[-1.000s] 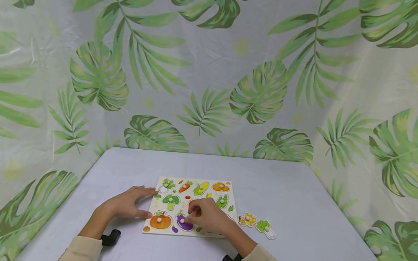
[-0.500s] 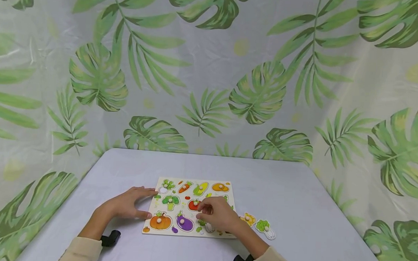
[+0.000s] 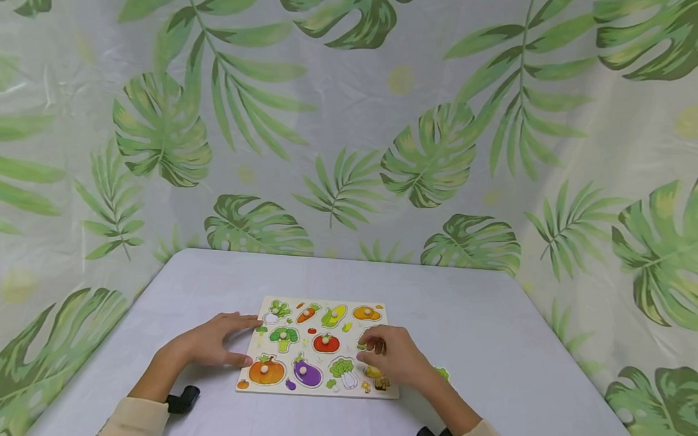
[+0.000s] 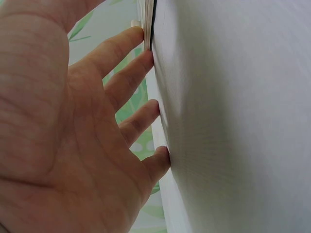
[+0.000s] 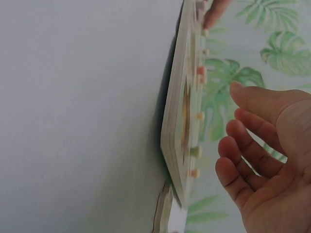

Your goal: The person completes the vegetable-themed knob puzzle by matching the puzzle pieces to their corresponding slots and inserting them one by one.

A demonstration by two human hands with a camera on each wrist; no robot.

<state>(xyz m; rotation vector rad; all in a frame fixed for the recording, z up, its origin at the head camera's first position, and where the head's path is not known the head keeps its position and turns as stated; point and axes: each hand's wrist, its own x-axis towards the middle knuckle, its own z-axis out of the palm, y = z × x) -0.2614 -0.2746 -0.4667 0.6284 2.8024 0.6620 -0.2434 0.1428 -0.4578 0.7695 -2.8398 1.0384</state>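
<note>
In the head view, a pale wooden knob puzzle board (image 3: 352,306) with vegetable pictures lies on the table. My left hand (image 3: 214,341) rests at its left edge, fingers straight; the left wrist view shows two fingertips (image 4: 138,35) touching that edge. My right hand (image 3: 399,356) hovers above the board's right side, its fingers loosely bent. Nothing is between thumb and fingers in the right wrist view. The eggplant piece (image 3: 307,372), pumpkin piece (image 3: 267,371) and tomato piece (image 3: 325,343) sit in their places. A knobless bok choy picture (image 3: 343,372) shows beside a mushroom picture (image 3: 378,377).
A loose leafy green piece (image 3: 442,373) lies right of the board, mostly behind my right forearm. The white table (image 3: 301,277) extends around the board, with a leaf-patterned curtain (image 3: 352,115) behind it.
My right hand has moved rightward from the eggplant piece, across the board to its right side. It now covers most of the loose pieces there. My left hand has stayed put.
</note>
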